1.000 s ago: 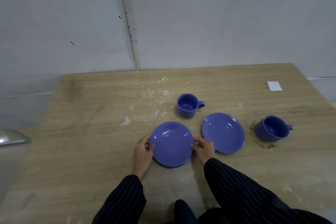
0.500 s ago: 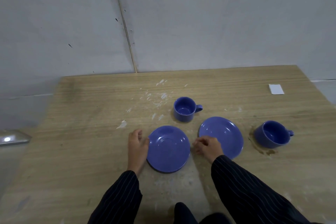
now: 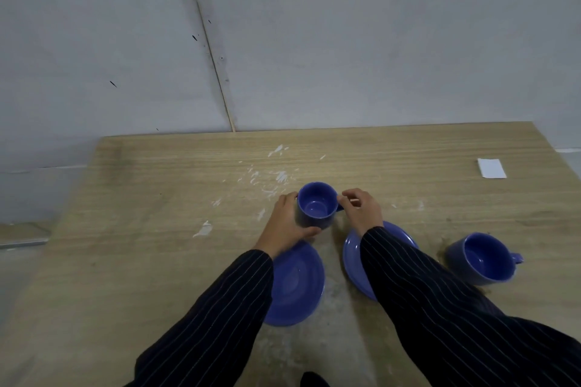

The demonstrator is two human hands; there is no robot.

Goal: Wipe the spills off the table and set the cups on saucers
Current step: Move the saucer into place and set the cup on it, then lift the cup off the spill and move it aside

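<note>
A wooden table is set against a grey wall, with white smears scattered across its far middle. The left hand is curled around the left side of a blue cup, the thumb pressed near its base. The cup's handle is pinched by the right hand. Two blue saucers are partly covered by the sleeves. A second cup is seen at the right in a brown spill, with a white card beyond.

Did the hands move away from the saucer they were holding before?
Yes. Both hands went farther up the table, toward the white flecks. Now the left hand and right hand hold the far cup, beyond the left saucer.
</note>
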